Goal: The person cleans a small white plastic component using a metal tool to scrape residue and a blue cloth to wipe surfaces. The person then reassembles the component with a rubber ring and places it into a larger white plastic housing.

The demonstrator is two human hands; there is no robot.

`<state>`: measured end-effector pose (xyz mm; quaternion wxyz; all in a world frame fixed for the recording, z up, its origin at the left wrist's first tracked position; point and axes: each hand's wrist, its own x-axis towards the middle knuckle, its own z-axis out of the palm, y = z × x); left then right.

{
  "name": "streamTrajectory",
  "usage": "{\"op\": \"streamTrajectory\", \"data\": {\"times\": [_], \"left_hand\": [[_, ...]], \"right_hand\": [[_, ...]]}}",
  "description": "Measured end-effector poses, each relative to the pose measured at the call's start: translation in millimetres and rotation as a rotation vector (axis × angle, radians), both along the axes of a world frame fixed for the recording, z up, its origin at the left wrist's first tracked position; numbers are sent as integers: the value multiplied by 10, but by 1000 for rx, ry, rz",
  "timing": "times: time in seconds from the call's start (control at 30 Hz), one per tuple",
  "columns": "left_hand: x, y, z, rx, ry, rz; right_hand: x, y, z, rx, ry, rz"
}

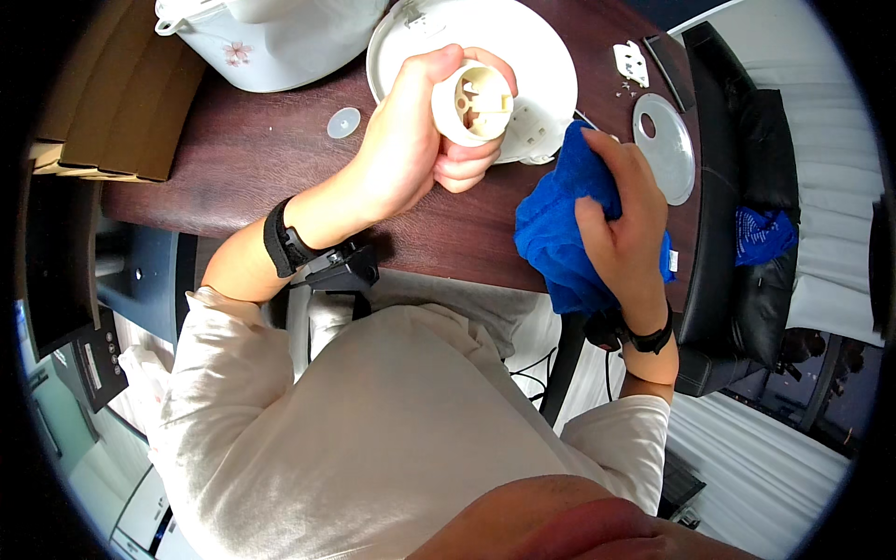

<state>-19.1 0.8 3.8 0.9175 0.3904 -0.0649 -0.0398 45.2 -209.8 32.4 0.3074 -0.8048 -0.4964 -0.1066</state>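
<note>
My left hand is closed around a cream round plastic fitting, its open, ribbed inside facing up, raised in front of a white round plastic base on the table. My right hand grips a bunched blue cloth over the table's front edge, to the right of the fitting. Right of the cloth lies a silver disc with an off-centre hole. A small white plastic plate with small bits beside it lies further back. A small translucent disc lies left of my left hand.
A white pot-like appliance with a flower print stands at the back left, beside cardboard boxes. The dark wood table has a dark bar at its back right. A black sofa with a blue item stands to the right.
</note>
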Motion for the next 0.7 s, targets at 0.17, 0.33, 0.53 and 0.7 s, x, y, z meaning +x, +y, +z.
{"op": "streamTrajectory", "data": {"times": [0.17, 0.33, 0.53, 0.7], "left_hand": [[-10, 13, 2, -27, -19, -7], [4, 16, -14, 10, -75, -26], [5, 22, -2, 26, -203, -51], [4, 7, -4, 93, -147, -34]], "right_hand": [[-39, 6, 21, -24, 29, 5], [-38, -3, 17, -8, -13, 35], [-81, -4, 54, 10, -35, 94], [-103, 40, 111, 70, 4, 174]]}}
